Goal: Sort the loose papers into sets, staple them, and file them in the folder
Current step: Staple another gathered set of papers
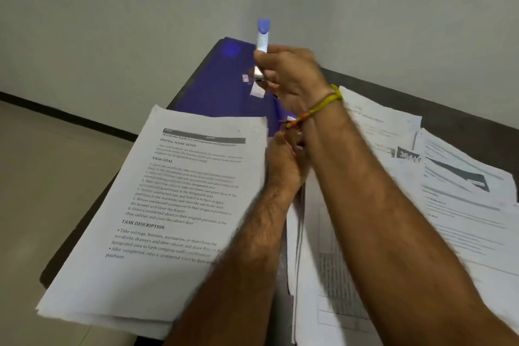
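A stack of printed papers [168, 219] lies at the left of the dark table [463, 121], overhanging its edge, just left of the left hand [283, 163]; whether that hand holds anything cannot be told, the right forearm crossing over it. Behind the stack lies the purple folder [222, 81]. Above it the right hand [289, 73] grips an upright stapler [262, 39], fingers curled round. Loose papers [455, 191] spread to the right.
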